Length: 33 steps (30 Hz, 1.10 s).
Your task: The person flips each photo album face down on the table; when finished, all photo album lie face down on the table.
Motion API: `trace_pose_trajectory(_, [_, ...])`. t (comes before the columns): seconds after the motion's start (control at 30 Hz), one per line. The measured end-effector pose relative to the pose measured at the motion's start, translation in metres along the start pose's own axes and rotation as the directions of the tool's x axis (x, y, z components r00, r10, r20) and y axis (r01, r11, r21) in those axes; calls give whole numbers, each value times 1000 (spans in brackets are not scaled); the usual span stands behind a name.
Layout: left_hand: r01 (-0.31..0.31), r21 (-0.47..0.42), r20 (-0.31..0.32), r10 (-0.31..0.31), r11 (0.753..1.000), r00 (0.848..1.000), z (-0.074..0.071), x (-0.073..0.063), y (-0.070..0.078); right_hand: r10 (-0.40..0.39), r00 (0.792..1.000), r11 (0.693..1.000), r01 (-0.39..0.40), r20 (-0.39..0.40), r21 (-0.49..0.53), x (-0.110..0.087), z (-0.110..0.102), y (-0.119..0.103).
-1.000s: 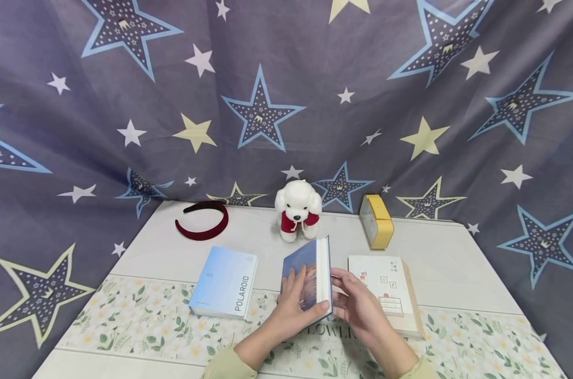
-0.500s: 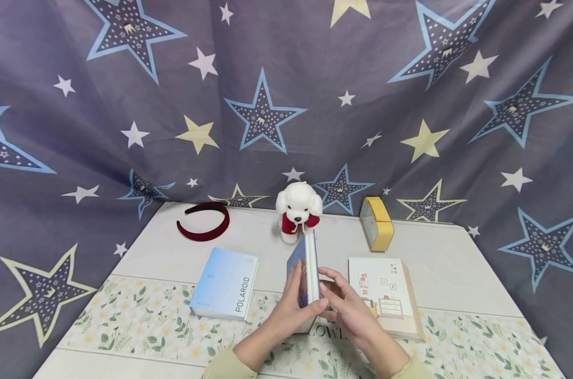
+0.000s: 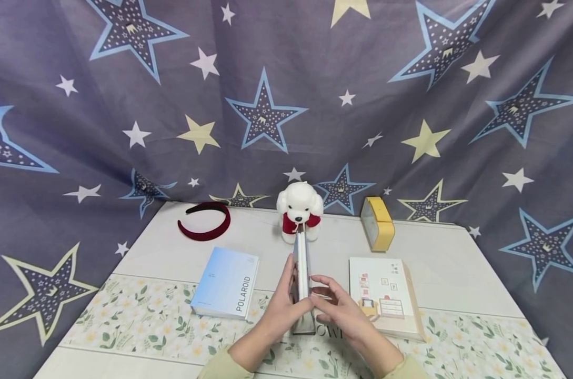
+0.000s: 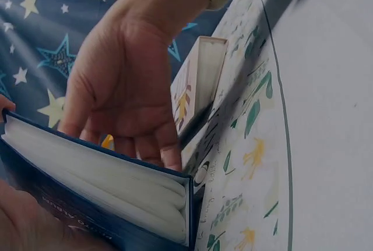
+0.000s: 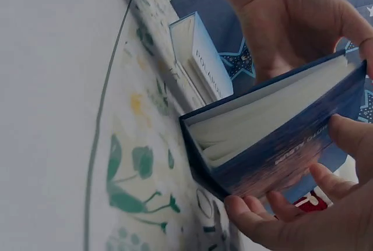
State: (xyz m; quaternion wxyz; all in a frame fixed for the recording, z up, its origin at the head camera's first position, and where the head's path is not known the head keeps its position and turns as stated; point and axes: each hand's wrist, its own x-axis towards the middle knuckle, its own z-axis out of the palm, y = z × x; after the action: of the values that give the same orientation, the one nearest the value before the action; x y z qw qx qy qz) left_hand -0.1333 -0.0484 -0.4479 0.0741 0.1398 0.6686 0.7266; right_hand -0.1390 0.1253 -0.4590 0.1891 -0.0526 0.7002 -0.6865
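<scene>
A blue photo album [image 3: 302,263] stands nearly edge-on in the middle of the head view, its white pages showing. My left hand [image 3: 280,311] grips it, fingers along the left cover and thumb across the near edge. My right hand [image 3: 347,315] touches the right cover with loosely bent fingertips, its thumb close to the left thumb. In the right wrist view, the right fingertips [image 5: 280,204] rest on the dark blue and pinkish cover. From the left wrist view, the far hand's fingertips are partly hidden behind the album [image 4: 99,175]. The hands hide its lower part.
A white plush dog [image 3: 299,202] in red sits just behind the album. Left are a light-blue POLAROID album [image 3: 225,281] and a dark red headband [image 3: 210,231]. Right are a white illustrated book [image 3: 383,287] and a yellow box-like object [image 3: 378,223]. A star-patterned curtain [image 3: 163,116] backs the table.
The album has turned from showing its left cover to nearly edge-on, shifting left. My right hand has moved left with it, while my left hand has kept its grip.
</scene>
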Motion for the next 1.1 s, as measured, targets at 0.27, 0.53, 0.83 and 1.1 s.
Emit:
trace_pose_trajectory(0.27, [-48,-68,-37,45,997,998,-3,-1,0,-12,1000,1000,12,1,13,1,-2,8])
trace_pose_trajectory(0.53, [-79,-151,-54,71,985,996,-9,-4,-2,10,999,1000,-10,-38,-13,2,-6,11])
trace_pose_trajectory(0.83, [-72,-190,-82,57,979,995,-20,-6,-6,44,996,999,-46,-79,-25,0,-10,13])
trace_pose_trajectory(1.1, [23,-119,-94,-34,993,995,-28,-4,-14,-13,993,992,-1,-115,-124,-4,-10,10])
